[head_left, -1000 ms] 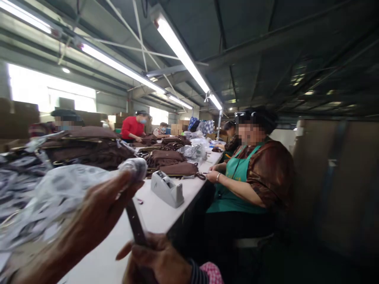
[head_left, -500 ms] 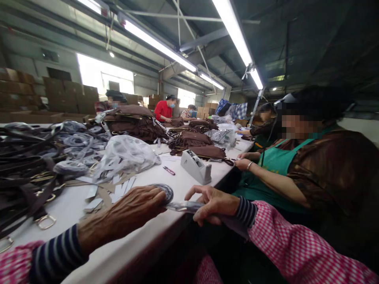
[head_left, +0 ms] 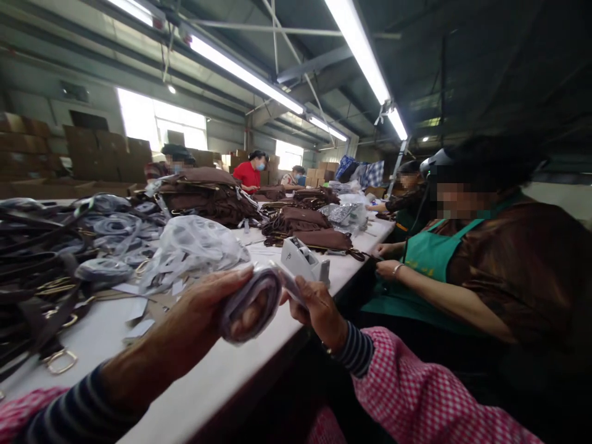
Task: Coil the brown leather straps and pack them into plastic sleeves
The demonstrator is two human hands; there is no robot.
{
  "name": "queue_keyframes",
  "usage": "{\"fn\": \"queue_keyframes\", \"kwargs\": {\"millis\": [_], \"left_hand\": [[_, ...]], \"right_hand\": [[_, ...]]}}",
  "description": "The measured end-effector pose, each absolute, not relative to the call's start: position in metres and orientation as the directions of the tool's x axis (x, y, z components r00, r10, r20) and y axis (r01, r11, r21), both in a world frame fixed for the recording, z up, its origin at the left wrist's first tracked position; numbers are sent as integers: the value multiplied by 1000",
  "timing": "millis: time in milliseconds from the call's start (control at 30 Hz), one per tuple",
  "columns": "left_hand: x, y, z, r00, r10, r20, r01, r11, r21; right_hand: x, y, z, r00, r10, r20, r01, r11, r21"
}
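Just above the table edge, my left hand grips a rolled strap covered in clear plastic, its fingers showing through the middle of the coil. A short length of the plastic-covered strap leads off the roll to the right. Its end is pinched between the thumb and fingers of my right hand. Right behind the roll stands a white tape dispenser. To the left of it lies a crumpled heap of whitish plastic.
Dark straps with metal rings and several coiled straps crowd the table's left side. White card pieces lie near my left forearm. Brown bags are piled farther back. A co-worker in a green apron sits close on the right.
My left hand has lifted the coil off the table and turned it on edge, toward me. My right hand has moved left and now pinches the strap's end close to the coil.
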State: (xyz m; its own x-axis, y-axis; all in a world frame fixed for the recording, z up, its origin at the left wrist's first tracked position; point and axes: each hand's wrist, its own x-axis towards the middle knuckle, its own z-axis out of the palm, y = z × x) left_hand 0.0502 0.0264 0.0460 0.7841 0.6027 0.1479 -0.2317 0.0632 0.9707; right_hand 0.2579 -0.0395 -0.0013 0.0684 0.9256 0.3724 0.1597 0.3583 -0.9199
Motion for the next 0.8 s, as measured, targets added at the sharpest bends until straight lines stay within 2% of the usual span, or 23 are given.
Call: {"fn": "queue_keyframes", "kwargs": {"millis": [133,200,300,400,467,567,700,800], "left_hand": [[75,27,68,708,665,238,-465,186,865],[82,37,73,632,731,256,-537,176,825],[85,58,68,582,775,248,-523,122,844],[85,74,45,616,756,220,-340,3,940],[85,81,25,651,731,206,-161,-132,978],[84,90,-4,734,661,155,25,-255,966],[76,104,-26,769,631,107,138,-326,935],[65,113,-31,811,583,59,149,-302,942]], "right_hand": [[225,-13,-10,307,858,412,-26,441,-897],[210,-1,-17,325,872,367,-166,434,-885],[193,9,-28,181,960,213,-416,270,-868],[189,15,-37,-39,999,-9,-562,-29,-826],[193,16,-41,-161,974,-161,-555,-224,-801],[202,16,-48,-229,911,-343,-450,-412,-792],[214,13,-53,-207,892,-401,-341,-450,-825],[222,11,-52,-186,898,-400,-239,-436,-868]]}}
